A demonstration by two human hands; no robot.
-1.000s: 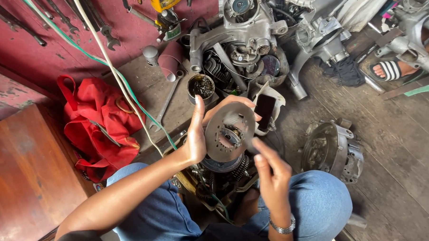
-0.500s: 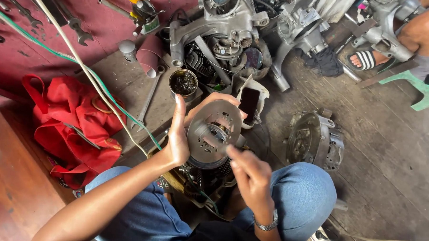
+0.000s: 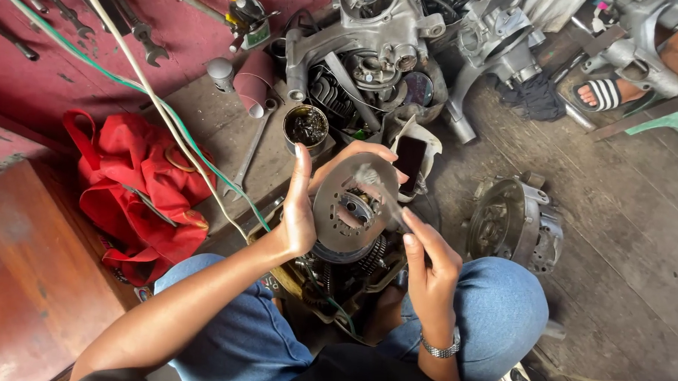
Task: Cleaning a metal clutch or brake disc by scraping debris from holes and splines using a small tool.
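My left hand (image 3: 302, 204) grips the rim of a round grey metal disc-shaped engine part (image 3: 337, 213) and holds it tilted up over my lap. My right hand (image 3: 426, 265) holds a small brush (image 3: 380, 192) whose bristle end rests near the top of the disc's face, above its central hub. Under the disc, between my knees, sits a dark engine assembly with springs (image 3: 351, 270). A wristwatch is on my right wrist.
A small tin of dark grease (image 3: 306, 127) stands just beyond the disc. Engine casings (image 3: 374, 49) and another round housing (image 3: 514, 223) lie on the floor. A red bag (image 3: 140, 183), wrenches (image 3: 145, 37), cables and another person's sandalled foot (image 3: 605, 93) surround me.
The brush in my right hand has moved up from the disc's lower edge toward the top of its face. My left hand keeps its hold on the rim.
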